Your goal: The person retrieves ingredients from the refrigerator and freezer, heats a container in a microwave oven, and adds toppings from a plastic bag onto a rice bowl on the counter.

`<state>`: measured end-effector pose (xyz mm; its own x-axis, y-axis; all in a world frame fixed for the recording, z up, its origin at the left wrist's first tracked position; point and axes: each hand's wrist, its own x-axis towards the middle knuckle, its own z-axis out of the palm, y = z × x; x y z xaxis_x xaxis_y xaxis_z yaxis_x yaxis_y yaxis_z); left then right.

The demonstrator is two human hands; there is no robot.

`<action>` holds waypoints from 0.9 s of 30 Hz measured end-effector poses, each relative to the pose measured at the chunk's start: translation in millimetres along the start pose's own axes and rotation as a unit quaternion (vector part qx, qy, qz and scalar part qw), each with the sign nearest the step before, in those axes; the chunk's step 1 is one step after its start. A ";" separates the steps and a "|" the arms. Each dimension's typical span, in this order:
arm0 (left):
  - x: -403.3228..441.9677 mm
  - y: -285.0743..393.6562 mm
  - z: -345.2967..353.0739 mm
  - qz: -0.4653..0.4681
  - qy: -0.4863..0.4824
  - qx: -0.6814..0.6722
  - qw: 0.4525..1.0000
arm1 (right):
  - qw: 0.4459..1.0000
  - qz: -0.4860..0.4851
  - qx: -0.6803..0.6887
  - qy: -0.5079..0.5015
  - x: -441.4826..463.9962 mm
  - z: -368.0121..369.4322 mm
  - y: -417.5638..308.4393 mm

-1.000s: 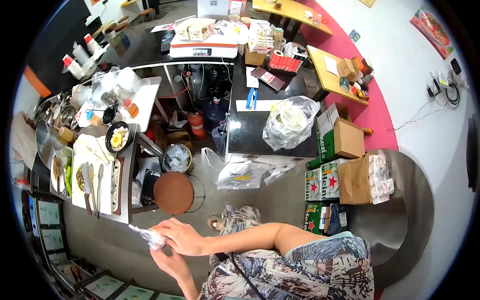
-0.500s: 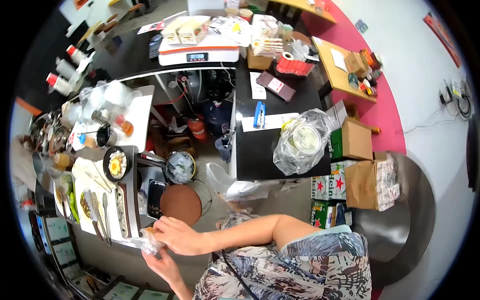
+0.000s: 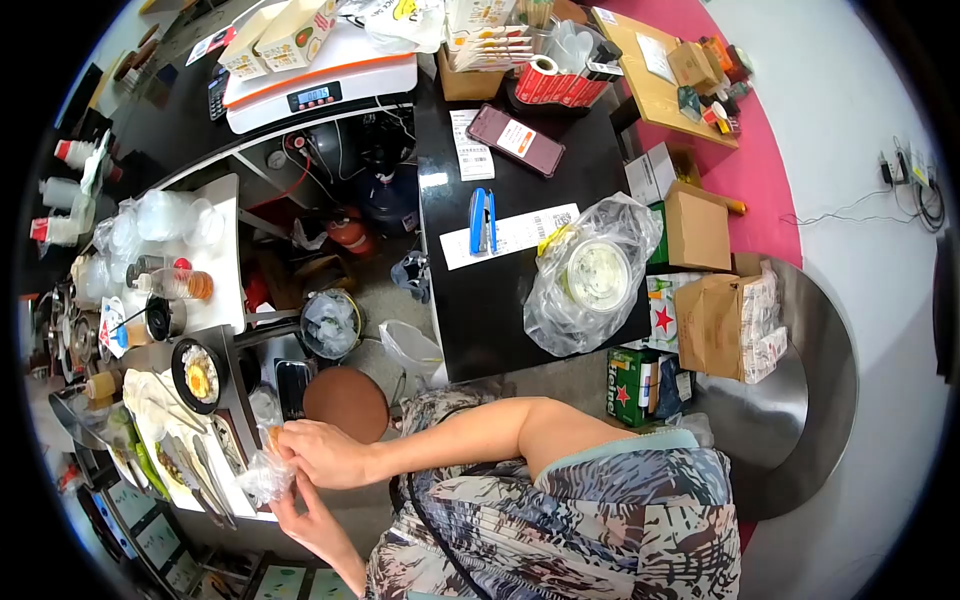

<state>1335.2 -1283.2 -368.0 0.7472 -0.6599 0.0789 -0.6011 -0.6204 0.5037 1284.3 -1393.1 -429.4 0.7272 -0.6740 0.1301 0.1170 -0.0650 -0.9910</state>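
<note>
At the lower left of the head view, both my hands are on a crumpled clear plastic bag with something orange-brown at its upper end. My right hand reaches across from the right, its fingers closed round the upper part; what lies under them is hidden. Below it, my left hand pinches the bag's edge between thumb and fingers. Left of the hands, metal tongs rest on a white board beside a black bowl of food topped with an egg.
A round brown stool and a lined bin stand beyond my hands. On the black counter lie a blue stapler, a phone and a bagged round container. A scale carries paper boxes.
The view has turned and shifted, so the counter and scale sit further left. Both hands stay on the bag, which is now more bunched and no longer stretched out to the left.
</note>
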 end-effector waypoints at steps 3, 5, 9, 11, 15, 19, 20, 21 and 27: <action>10.6 3.2 -4.6 -0.035 -0.028 -0.092 0.995 | 0.998 0.031 0.051 0.005 5.7 0.9 -3.3; 19.2 -1.4 -7.8 -0.034 -0.006 -0.106 0.994 | 0.997 0.031 0.069 -0.001 7.7 6.3 -6.1; 26.7 -11.5 -15.0 0.053 0.011 -0.066 0.996 | 0.996 0.033 0.080 -0.009 8.3 15.1 -7.9; 29.6 -16.3 -22.0 0.055 -0.018 -0.088 0.994 | 0.997 0.031 0.077 -0.010 7.3 17.1 -9.0; 25.1 -25.7 -32.2 0.003 -0.052 -0.125 0.991 | 0.993 0.057 0.101 -0.037 3.6 26.1 -9.9; 22.4 -39.2 -20.5 0.050 0.052 -0.113 0.991 | 0.998 0.021 0.064 0.002 0.2 35.7 -9.2; 24.1 -43.8 -20.3 0.083 0.051 -0.102 0.990 | 0.997 0.017 0.072 -0.002 0.8 37.8 -5.6; 25.1 -47.5 -19.5 0.083 0.047 -0.085 0.992 | 0.997 0.016 0.079 -0.006 1.7 39.0 -4.1; 25.4 -33.6 -20.4 0.074 0.101 -0.066 0.990 | 0.995 0.031 0.095 -0.015 5.2 37.0 -20.5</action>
<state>1380.2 -1270.5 -365.4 0.7028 -0.6332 0.3243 -0.6763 -0.4531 0.5808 1310.7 -1368.0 -407.3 0.7566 -0.6497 0.0736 0.1959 0.1179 -0.9735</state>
